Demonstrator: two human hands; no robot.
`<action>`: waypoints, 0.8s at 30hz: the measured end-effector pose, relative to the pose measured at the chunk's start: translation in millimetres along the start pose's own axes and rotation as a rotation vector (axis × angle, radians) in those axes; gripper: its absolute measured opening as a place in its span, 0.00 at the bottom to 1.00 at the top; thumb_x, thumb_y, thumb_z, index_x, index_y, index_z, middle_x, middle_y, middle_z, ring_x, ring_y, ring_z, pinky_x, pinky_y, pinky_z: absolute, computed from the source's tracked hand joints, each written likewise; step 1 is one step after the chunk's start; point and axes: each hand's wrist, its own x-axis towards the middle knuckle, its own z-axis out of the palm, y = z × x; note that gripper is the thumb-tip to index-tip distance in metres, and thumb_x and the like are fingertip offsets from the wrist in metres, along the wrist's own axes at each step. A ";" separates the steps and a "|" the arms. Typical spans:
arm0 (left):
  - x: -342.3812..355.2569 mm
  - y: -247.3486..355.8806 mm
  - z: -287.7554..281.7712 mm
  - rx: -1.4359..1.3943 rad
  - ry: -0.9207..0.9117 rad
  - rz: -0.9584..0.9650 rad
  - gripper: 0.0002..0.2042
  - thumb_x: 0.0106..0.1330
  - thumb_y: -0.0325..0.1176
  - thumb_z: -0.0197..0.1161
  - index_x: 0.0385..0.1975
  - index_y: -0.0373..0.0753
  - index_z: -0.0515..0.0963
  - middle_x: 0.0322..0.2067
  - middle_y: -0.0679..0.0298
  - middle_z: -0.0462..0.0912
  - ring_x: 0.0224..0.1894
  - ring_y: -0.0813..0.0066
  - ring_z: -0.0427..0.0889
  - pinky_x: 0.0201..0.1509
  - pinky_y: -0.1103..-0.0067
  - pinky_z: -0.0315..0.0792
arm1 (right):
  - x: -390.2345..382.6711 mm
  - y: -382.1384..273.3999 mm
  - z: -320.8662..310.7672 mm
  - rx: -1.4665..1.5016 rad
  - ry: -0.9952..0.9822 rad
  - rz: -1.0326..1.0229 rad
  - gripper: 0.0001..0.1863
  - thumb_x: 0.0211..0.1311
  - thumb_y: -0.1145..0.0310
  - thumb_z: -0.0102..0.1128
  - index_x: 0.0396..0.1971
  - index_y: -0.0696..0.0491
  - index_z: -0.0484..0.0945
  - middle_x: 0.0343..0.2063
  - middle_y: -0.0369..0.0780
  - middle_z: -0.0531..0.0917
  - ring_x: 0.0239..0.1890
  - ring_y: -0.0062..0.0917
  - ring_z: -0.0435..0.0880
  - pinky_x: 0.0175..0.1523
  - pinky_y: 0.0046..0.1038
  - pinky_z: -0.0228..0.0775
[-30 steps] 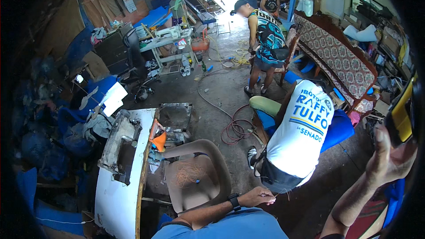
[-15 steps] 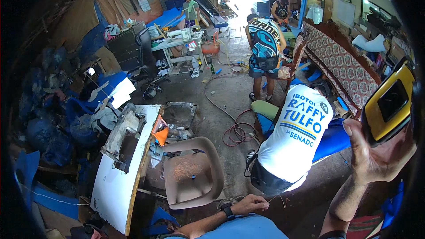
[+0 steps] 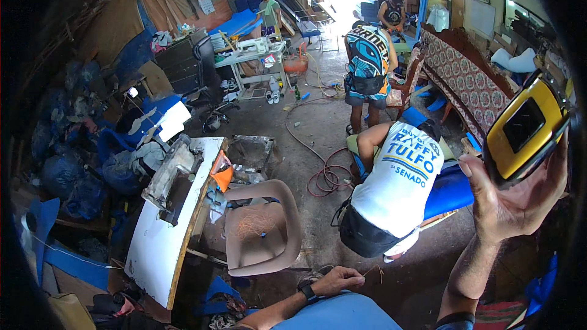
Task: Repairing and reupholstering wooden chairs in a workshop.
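Your right hand is raised at the right edge, fingers wrapped round the lower end of a yellow device with a dark screen, which sticks up and tilts right above the palm. Your left hand lies low, loosely curled and holding nothing, on your blue-clad knee. It's near the brown plastic chair; a crouching person in a white shirt is between your hands.

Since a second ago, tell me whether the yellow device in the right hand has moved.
Yes. The yellow device has risen and come inward, from beside the patterned sofa up across its near end.
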 end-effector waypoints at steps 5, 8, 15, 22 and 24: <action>0.9 -3.1 9.8 0.009 0.010 0.015 0.14 0.70 0.38 0.59 0.40 0.31 0.81 0.34 0.63 0.84 0.39 0.78 0.81 0.45 0.81 0.76 | -5.9 2.6 -8.4 0.050 0.023 0.007 0.53 0.40 0.70 0.80 0.64 0.64 0.55 0.63 0.51 0.64 0.61 0.39 0.71 0.59 0.40 0.74; -0.5 3.4 14.8 0.084 0.010 0.011 0.14 0.70 0.38 0.59 0.41 0.31 0.81 0.34 0.63 0.84 0.39 0.79 0.81 0.45 0.81 0.75 | -7.9 3.5 -15.0 -0.037 -0.024 0.025 0.52 0.40 0.71 0.80 0.65 0.63 0.56 0.62 0.50 0.64 0.63 0.38 0.68 0.63 0.39 0.70; -15.7 -6.8 25.6 0.096 0.035 -0.061 0.14 0.69 0.40 0.60 0.41 0.33 0.81 0.34 0.65 0.84 0.39 0.80 0.80 0.45 0.81 0.75 | -49.0 0.4 4.9 0.412 0.114 0.461 0.60 0.31 0.69 0.84 0.65 0.64 0.53 0.60 0.52 0.65 0.62 0.42 0.68 0.65 0.40 0.65; -18.3 -8.2 16.8 0.316 -0.017 -0.043 0.14 0.69 0.41 0.61 0.40 0.34 0.82 0.35 0.64 0.84 0.38 0.81 0.79 0.43 0.80 0.73 | -107.1 22.5 -7.4 0.389 0.053 0.752 0.55 0.37 0.61 0.79 0.66 0.62 0.57 0.60 0.49 0.69 0.60 0.36 0.71 0.66 0.37 0.61; -49.4 -21.5 20.7 0.123 0.048 -0.072 0.14 0.69 0.40 0.61 0.40 0.34 0.82 0.34 0.64 0.84 0.37 0.81 0.78 0.43 0.80 0.73 | -114.6 -3.7 20.3 0.547 0.041 0.869 0.54 0.38 0.58 0.78 0.66 0.62 0.58 0.61 0.47 0.69 0.60 0.33 0.71 0.64 0.35 0.62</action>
